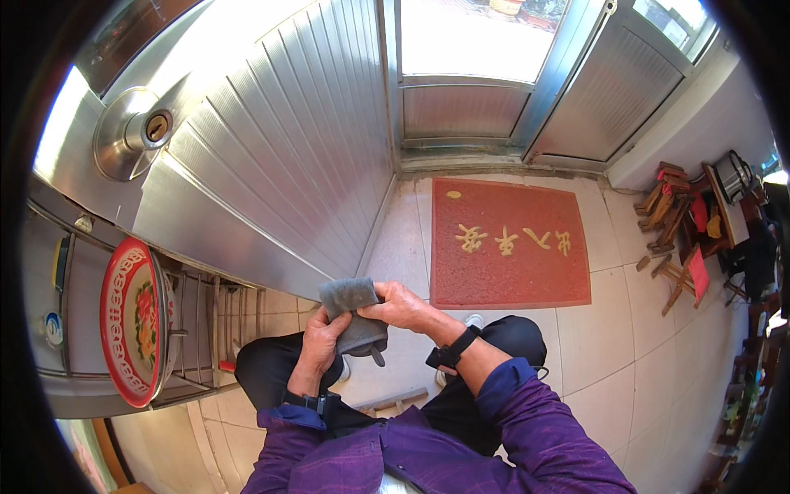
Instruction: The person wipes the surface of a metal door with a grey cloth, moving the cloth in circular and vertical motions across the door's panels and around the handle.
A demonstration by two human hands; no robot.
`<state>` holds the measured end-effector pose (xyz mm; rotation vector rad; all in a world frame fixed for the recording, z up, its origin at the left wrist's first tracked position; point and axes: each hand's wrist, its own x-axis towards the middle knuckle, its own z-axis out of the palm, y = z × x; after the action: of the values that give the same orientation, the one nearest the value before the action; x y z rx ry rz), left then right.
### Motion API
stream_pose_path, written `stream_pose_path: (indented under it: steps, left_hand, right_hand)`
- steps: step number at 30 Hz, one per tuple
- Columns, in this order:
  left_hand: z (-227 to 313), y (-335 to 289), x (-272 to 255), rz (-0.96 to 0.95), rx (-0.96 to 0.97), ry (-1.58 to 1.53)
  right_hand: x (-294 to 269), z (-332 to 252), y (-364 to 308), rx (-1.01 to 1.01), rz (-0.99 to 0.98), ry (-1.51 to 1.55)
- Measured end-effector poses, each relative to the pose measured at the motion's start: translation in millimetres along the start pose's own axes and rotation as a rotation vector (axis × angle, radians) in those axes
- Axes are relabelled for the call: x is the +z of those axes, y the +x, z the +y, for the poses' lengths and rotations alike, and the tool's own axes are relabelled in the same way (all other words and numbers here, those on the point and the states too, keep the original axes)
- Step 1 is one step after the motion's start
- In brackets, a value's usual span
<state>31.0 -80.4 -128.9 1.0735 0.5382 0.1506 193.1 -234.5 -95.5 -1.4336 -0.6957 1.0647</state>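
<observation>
With the grey cloth (349, 298) as the hub of a clock and twelve toward the top of the view, the cloth is held up in front of the person's knees, folded over, its upper part paler than the darker part below, with a small loop (378, 358) hanging at five o'clock. The left hand (322, 339) comes in from seven o'clock and pinches the cloth's near edge, thumb bent against it; the right hand (401, 307) reaches from three o'clock and grips its other side between thumb and fingers, the fingers partly hidden behind it. Dark bands circle both wrists, below rolled purple sleeves (550, 420). A ribbed metal door panel (288, 148) stands at eleven o'clock, its lower corner just behind the cloth in the view; whether they touch cannot be told. Farther out, between ten and eleven, is a round lock (150, 130). At nine o'clock a red-rimmed tray (116, 321) with a floral middle stands on edge beside a metal rack (194, 329). A red mat (510, 276) with yellow characters lies on the tiled floor (605, 354) at two o'clock, and a framed metal door (466, 111) stands beyond it at one. Wooden folding stools (680, 284) are well apart at three o'clock, below a metal pot (731, 177).
</observation>
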Motion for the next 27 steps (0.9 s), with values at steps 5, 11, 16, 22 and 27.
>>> stream_pose_path:
  steps: [5, 11, 16, 22, 27]
  left_hand:
    - [0, 0, 3, 0.036, -0.014, -0.085]
    - [0, 1, 1, 0.031, -0.016, -0.063]
    - [-3, 2, -4, -0.001, -0.001, -0.018]
    - [-4, 3, -5, 0.047, -0.029, 0.058]
    - [-2, -1, -1, 0.052, 0.023, 0.008]
  right_hand:
    - [-1, -3, -1, -0.013, -0.024, -0.023]
    - [-1, -4, -2, 0.031, -0.042, -0.074]
    - [1, 4, 2, 0.021, 0.018, -0.076]
    - [1, 8, 3, 0.029, 0.004, -0.049]
    - [1, 2, 0, -0.027, 0.041, -0.043]
